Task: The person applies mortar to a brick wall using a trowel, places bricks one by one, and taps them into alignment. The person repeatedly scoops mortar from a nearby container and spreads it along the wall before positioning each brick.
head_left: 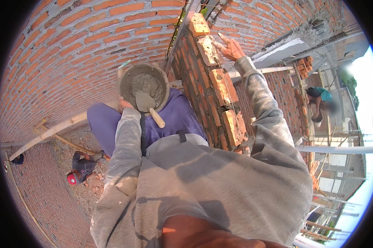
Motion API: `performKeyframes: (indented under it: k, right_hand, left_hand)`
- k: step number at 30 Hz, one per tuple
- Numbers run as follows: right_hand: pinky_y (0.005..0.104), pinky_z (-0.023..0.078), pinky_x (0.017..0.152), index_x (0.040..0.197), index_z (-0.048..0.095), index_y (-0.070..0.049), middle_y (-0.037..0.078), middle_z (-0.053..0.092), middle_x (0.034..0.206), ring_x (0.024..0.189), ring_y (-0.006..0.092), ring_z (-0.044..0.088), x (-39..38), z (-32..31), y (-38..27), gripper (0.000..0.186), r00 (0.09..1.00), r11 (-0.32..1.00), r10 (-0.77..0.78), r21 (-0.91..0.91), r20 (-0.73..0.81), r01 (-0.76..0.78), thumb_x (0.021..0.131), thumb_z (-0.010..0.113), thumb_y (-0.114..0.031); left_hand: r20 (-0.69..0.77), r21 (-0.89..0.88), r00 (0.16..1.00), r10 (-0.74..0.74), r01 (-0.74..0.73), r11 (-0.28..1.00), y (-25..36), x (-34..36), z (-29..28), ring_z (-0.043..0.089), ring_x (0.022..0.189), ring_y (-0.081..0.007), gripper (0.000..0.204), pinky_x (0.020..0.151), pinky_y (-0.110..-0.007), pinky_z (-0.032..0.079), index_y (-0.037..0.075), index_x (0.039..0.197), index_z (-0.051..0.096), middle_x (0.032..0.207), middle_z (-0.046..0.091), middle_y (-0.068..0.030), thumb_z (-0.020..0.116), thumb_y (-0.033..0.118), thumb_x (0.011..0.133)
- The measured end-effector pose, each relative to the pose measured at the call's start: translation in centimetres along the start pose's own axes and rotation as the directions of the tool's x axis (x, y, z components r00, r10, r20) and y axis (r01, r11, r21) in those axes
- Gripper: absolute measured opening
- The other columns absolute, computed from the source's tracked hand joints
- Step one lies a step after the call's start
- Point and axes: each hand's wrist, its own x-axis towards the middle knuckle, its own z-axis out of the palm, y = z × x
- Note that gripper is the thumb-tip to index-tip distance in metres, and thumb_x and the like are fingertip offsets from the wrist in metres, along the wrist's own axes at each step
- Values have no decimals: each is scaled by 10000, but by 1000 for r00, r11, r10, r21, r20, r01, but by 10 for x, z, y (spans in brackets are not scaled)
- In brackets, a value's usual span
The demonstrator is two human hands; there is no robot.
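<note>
My left hand (124, 104) is closed at the near left rim of a round bucket (165, 93); its fingers are partly hidden. Wet grey mortar (147, 82) fills part of the bucket, which rests by my purple-clad thigh. A trowel (156, 117) lies across the near rim, its blade on the mortar and its wooden handle toward me. My right hand (232, 49) is open, fingers spread, with fingertips at the edge of a brick (209, 50) in the wall's top course. A thin string runs along that course past other bricks (223, 86).
A tall brick wall (83, 53) rises ahead and left. Bamboo poles (66, 128) cross at left. Far below, a person in a red cap (84, 167) bends over rubble. At right, another person (318, 99) is beside a wall with stacked bricks (304, 67).
</note>
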Motion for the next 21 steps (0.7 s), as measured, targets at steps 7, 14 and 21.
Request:
performKeyframes:
  k: [7,14,21]
  right_hand:
    - [544,498,1127,1553,587,-263,298,658,1312,1298,467,625,10,56,-21,721,999,988,-30,-150,-21,26,927,683,-608]
    - [542,554,1036,1493,649,-272,296,650,1289,1199,464,672,10,53,-33,679,998,989,-21,-145,-55,13,875,726,-545]
    - [533,568,993,1490,664,-271,265,662,1248,1161,443,694,19,61,-30,683,998,984,10,-175,-70,-22,889,720,-589]
  left_hand:
    - [52,-48,998,-39,42,998,15,-31,-10,683,1075,-350,637,968,-485,536,-90,1266,696,1242,729,-237,707,457,939]
    - [-30,54,986,-164,165,985,39,-58,-12,624,1297,-348,663,1117,-489,480,-39,1459,606,1480,628,-197,653,423,985]
    - [-74,60,993,-91,95,994,21,-46,-14,657,1139,-355,613,1015,-481,519,-61,1352,648,1340,685,-216,662,434,992]
